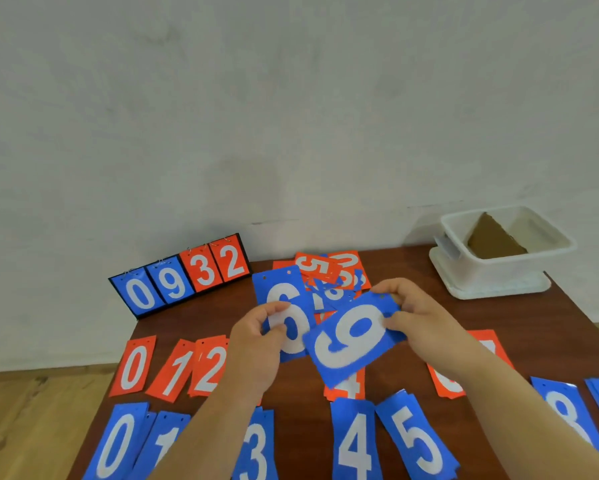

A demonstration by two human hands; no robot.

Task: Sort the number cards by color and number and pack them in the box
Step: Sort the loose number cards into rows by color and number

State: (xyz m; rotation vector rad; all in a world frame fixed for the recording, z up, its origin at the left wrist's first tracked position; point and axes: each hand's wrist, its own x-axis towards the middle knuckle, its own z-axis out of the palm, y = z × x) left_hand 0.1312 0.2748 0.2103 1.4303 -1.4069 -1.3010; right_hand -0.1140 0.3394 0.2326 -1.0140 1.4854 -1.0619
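Rows: flat blue paper number cards (355,441) nearest, orange-red paper number cards (133,365) just beyond, each laid in rising order, gaps likely kept for missing digits.
Left hand (256,341): curled, pinching blue 6 card (282,289) upright for reading.
Right hand (416,317): pinching tilted blue 9 card (350,337) at its punched edge, overlapping the 6, probably to tell them apart.
Pile: unsorted mixed cards (329,268) behind.
Box: white plastic box (554,237), far right, no cards visible inside.

**Bare hands, bare forearms**

The left hand (254,342) and the right hand (421,315) are uncovered. The left forearm (204,438) and the right forearm (520,403) are bare right to the lower frame edge. Finer detail is blurred.
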